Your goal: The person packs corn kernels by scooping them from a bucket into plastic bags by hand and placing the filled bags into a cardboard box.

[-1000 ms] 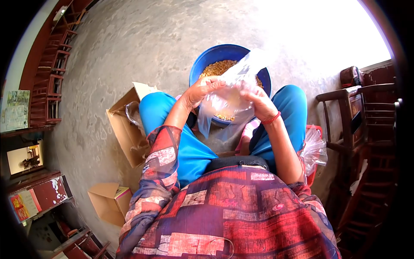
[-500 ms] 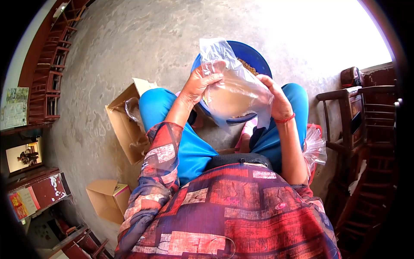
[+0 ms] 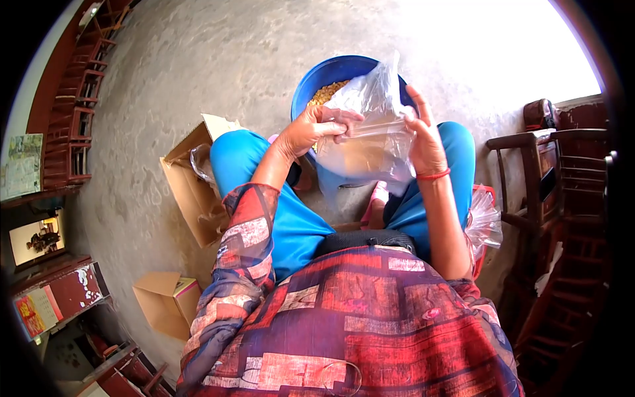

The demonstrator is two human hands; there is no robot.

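Note:
A clear plastic bag (image 3: 374, 142) hangs between my hands over a blue basin (image 3: 309, 78). My left hand (image 3: 316, 130) is closed on the bag's left side, thumb against the fingers. At its right edge, my right hand (image 3: 427, 140) grips the film near the thumb, with a finger stretched upward. Yellow-brown, grain-like pieces (image 3: 325, 94) show in the basin to the left of the bag. A tan patch shows through the film; whether it lies inside or behind the bag I cannot tell.
An open cardboard box (image 3: 188, 192) with plastic in it stands by my left knee, a smaller box (image 3: 162, 301) nearer me. Beside my right leg, clear plastic bags (image 3: 485, 221) lie in a red container (image 3: 479, 261). Dark wooden chairs (image 3: 529, 172) stand at the right.
The bag has shifted right and turned, its top corner now pointing up at the right. Both hands moved with it, and more grain shows at the basin's left.

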